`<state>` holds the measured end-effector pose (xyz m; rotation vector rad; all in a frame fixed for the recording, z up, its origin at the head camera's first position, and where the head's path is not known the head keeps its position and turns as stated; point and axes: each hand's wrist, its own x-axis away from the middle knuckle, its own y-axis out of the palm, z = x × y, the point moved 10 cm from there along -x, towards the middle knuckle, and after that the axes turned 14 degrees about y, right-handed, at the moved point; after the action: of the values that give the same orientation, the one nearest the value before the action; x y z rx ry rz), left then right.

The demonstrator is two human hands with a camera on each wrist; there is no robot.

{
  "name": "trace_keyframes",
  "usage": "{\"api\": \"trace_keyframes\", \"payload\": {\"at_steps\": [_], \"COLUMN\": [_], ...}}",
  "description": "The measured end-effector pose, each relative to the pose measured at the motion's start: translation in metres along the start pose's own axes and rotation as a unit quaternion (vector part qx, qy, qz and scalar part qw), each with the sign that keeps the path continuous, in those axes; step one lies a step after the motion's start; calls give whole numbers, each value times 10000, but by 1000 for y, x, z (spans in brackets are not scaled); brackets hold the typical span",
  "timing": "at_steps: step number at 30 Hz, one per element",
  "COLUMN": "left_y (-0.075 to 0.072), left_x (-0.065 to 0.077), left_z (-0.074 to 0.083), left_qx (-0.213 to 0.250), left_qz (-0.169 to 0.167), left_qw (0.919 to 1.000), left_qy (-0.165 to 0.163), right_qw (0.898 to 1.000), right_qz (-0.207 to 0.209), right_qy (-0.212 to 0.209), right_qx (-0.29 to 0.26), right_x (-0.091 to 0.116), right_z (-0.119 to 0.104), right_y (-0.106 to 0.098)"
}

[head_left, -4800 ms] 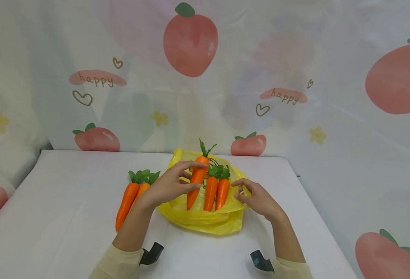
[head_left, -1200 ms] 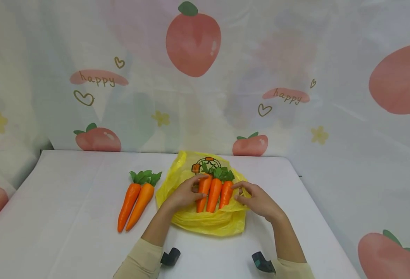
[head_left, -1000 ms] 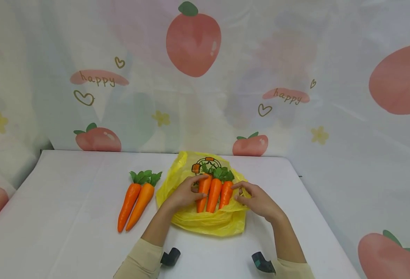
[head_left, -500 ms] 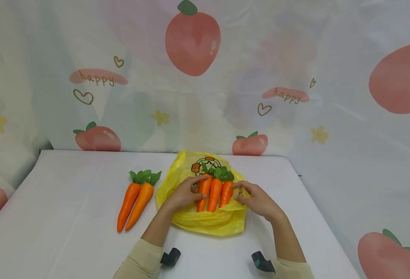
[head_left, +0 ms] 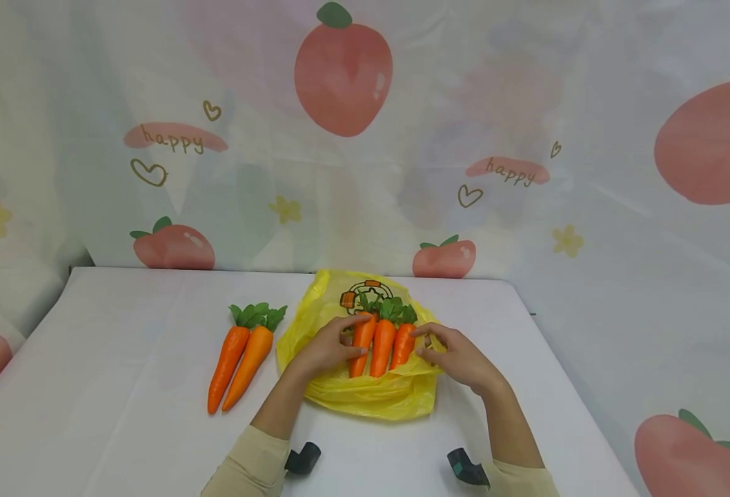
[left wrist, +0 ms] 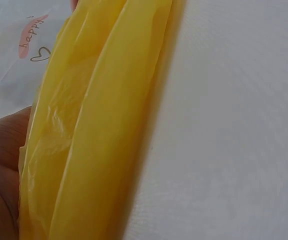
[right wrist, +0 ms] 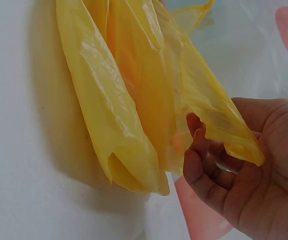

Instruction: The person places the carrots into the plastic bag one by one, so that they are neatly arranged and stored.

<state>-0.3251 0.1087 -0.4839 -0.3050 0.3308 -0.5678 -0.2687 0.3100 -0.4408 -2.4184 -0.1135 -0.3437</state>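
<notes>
A yellow plastic bag (head_left: 377, 402) lies mouth open on the white table, with three leafy orange carrots side by side in its opening. My left hand (head_left: 326, 347) holds the leftmost carrot (head_left: 362, 339) between thumb and fingers. Beside it lie the middle carrot (head_left: 382, 347) and the right carrot (head_left: 403, 345). At the bag's right side, my right hand (head_left: 461, 357) grips the edge with curled fingers; the right wrist view shows the film (right wrist: 216, 115) passing between thumb and fingers. In the left wrist view the bag's folds (left wrist: 109, 120) hide most of the left hand (left wrist: 4, 160).
Two more carrots, one redder (head_left: 227, 369) and one lighter (head_left: 250, 369), lie together on the table (head_left: 135, 373) left of the bag. Behind the table hangs a fruit-printed cloth (head_left: 340, 200). Black wrist devices (head_left: 303, 458) sit by both sleeves.
Since the oldest frame, my left hand has lowered its carrot rightward into the bag beside the other two. Over the last second both hands have stayed almost still.
</notes>
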Motion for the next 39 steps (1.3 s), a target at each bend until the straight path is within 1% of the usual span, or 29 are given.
{"api": "trace_keyframes", "payload": {"at_steps": [7, 14, 20, 26, 30, 35, 39], "left_y": [0, 3, 1, -4, -8, -18, -26], "left_x": [2, 5, 6, 8, 10, 14, 19], "left_z": [1, 5, 8, 9, 13, 18, 20], "left_qx": [-54, 174, 306, 370, 274, 92, 107], "left_qz": [-71, -163, -172, -96, -50, 39, 114], "left_qw": [10000, 9997, 9992, 9992, 9996, 9999, 9998], "left_qy": [22, 87, 178, 71, 47, 82, 88], "right_qw": [10000, 10000, 10000, 9999, 9999, 9999, 9998], "right_qz": [-27, -24, -32, -70, -70, -98, -53], "right_qy": [-82, 36, 9, -29, -17, -79, -130], "right_qx": [-10, -55, -72, -92, -110, -111, -111], "right_x": [1, 4, 3, 4, 4, 4, 4], "right_z": [-1, 1, 1, -2, -3, -6, -7], "right_y": [1, 2, 2, 2, 2, 1, -2]}}
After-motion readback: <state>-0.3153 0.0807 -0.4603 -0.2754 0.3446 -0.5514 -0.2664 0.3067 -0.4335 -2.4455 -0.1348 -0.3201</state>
